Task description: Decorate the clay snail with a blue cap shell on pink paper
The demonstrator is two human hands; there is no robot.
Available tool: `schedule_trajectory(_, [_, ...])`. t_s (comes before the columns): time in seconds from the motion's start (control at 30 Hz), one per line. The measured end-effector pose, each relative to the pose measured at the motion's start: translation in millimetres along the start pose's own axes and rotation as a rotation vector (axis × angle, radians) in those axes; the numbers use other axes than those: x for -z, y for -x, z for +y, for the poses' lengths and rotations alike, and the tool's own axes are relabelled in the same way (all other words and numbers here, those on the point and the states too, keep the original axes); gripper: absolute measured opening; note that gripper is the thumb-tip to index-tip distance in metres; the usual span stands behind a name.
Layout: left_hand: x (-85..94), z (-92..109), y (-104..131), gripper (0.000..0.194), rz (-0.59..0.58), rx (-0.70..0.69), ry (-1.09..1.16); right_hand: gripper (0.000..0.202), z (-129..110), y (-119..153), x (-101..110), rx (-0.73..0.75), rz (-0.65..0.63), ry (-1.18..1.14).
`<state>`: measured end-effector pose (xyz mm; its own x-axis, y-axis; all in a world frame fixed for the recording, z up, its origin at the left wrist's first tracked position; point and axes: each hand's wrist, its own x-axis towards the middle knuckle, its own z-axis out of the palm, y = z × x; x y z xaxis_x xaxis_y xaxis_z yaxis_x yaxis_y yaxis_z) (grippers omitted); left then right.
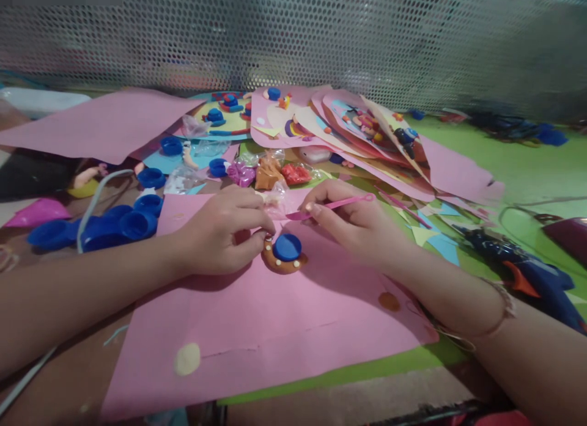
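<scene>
A pink sheet (pixel 275 328) lies in front of me. On it rests a brown clay curve (pixel 285 267) with small pale dots, bent around a round blue lid (pixel 287 247). My left hand (pixel 229 230) is at the curve's upper left end, thumb and index finger pinched together; anything between the fingertips is too small to make out. My right hand (pixel 348 221) holds a thin pink plastic tool (pixel 342 202) between thumb and fingers, its flat tip pointing left above the lid. Small bags of purple (pixel 241 173), orange (pixel 269 171) and red clay (pixel 296 173) lie just beyond.
Several blue cups (pixel 137 223) sit at the left beside a white cable (pixel 94 200). Decorated pink sheets (pixel 293 117) are piled at the back before a perforated metal panel (pixel 275 35). A dark blue glue gun (pixel 518 270) lies at the right among paper scraps (pixel 443 242).
</scene>
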<state>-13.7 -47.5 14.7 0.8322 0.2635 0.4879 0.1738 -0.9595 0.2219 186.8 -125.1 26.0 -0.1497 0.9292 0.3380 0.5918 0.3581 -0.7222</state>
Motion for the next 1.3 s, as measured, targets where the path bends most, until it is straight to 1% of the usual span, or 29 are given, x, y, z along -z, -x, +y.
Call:
schedule_trajectory(0.13, [0.8, -1.0, 0.0, 0.019, 0.018, -0.007, 0.004, 0.013, 1.2, 0.0, 1.1, -0.014, 0.002, 0.001])
schedule_trajectory(0.33, [0.7, -1.8, 0.1, 0.019, -0.007, -0.029, -0.022, 0.014, 3.2, -1.0, 0.6, -0.016, 0.023, 0.001])
schedule_trajectory(0.57, [-0.4, -1.0, 0.8, 0.019, 0.037, -0.023, -0.009, 0.014, 2.4, -1.2, 0.3, -0.029, 0.022, -0.002])
schedule_trajectory(0.7, [1.3, -1.1, -0.1, 0.019, 0.023, -0.031, -0.002, 0.014, 3.0, -1.2, 1.3, -0.039, 0.022, 0.008])
schedule_trajectory(0.8, [0.0, -0.4, 0.2, 0.019, 0.018, -0.009, -0.007, 0.013, 3.5, -1.8, 1.7, -0.032, 0.034, 0.014])
schedule_trajectory(0.97, [-0.6, -0.5, -0.3, 0.022, 0.058, 0.001, -0.008, 0.013, 3.8, -2.2, 1.5, -0.026, 0.029, 0.001])
schedule_trajectory(1.1, [2.0, -1.9, -1.9, 0.024, 0.029, 0.04, -0.003, 0.013, 4.1, -1.4, 1.5, -0.038, 0.024, 0.0])
schedule_trajectory(1.17, [2.8, -2.1, -1.9, 0.024, 0.037, 0.069, 0.034, 0.014, 4.7, -1.3, 1.6, -0.042, 0.027, -0.002])
schedule_trajectory(1.23, [2.9, -2.0, -1.7, 0.024, 0.075, 0.13, 0.073, 0.015, 5.8, -1.5, 1.8, -0.048, 0.036, -0.011])
schedule_trajectory(1.3, [2.4, -1.9, -1.6, 0.021, 0.151, 0.213, 0.065, 0.014, 7.4, -1.9, 2.3, -0.053, 0.044, -0.028])
